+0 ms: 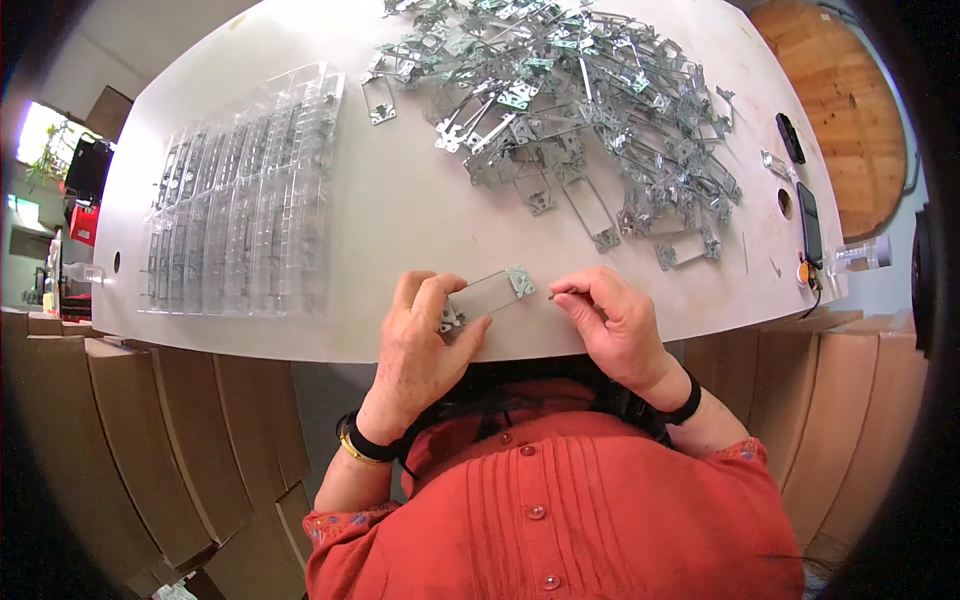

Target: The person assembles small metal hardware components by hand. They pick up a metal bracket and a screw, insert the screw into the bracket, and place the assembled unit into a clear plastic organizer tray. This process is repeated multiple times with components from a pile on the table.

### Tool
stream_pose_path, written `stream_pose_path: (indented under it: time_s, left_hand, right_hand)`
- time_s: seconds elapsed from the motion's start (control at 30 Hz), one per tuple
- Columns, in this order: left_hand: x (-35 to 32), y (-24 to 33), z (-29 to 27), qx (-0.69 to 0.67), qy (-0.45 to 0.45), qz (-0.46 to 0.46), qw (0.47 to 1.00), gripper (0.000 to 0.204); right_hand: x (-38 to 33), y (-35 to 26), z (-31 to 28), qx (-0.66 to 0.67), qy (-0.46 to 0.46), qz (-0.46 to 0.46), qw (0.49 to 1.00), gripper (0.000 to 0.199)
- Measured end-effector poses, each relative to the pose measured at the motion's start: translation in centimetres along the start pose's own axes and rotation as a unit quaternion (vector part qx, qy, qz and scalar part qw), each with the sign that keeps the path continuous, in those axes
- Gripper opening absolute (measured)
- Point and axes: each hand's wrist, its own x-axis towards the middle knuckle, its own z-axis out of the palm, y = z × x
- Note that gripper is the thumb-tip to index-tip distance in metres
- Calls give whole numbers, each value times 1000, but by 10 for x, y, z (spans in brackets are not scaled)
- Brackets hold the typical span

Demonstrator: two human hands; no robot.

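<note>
A person in a red shirt point(540, 490) sits at a big white surface point(375, 210). The left hand point(418, 322) holds one end of a thin metal frame point(518, 282), with the thumb and fingers closed on it. The frame is just over the near edge of the surface, between the two hands, and its other end points toward the right hand point(607, 318). The right hand has its thumb and first finger pinched around a small dark piece point(553, 296), near the frame but not touching it. The piece is too tiny to tell what it is. Past the hands is a big, messy pile of metal frames point(570, 100). On the left lies a clear plastic tray point(322, 225), with rows of metal parts in it. At the right side are a black phone point(809, 228) and a clear bottle point(862, 255). Brown boxes point(140, 440) stand below the surface on both sides.
</note>
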Motion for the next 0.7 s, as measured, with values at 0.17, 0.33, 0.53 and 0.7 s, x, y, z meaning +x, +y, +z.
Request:
stream_pose_path:
  time_s: [0.17,0.33,0.53,0.7]
  left_hand:
    - [3,-7,1,-2,1,24,1000,45]
    - [6,-13,1,-27,6,28,999,43]
    - [5,-19,1,-37,-1,36,999,44]
    - [5,-24,3,-46,17,67,997,45]
  right_hand:
    - [9,1,6,30,37,15,999,12]
    - [19,1,19,47,37,49,997,11]
    - [27,6,33,44,50,65,996,9]
    - [32,8,39,26,48,50,997,10]
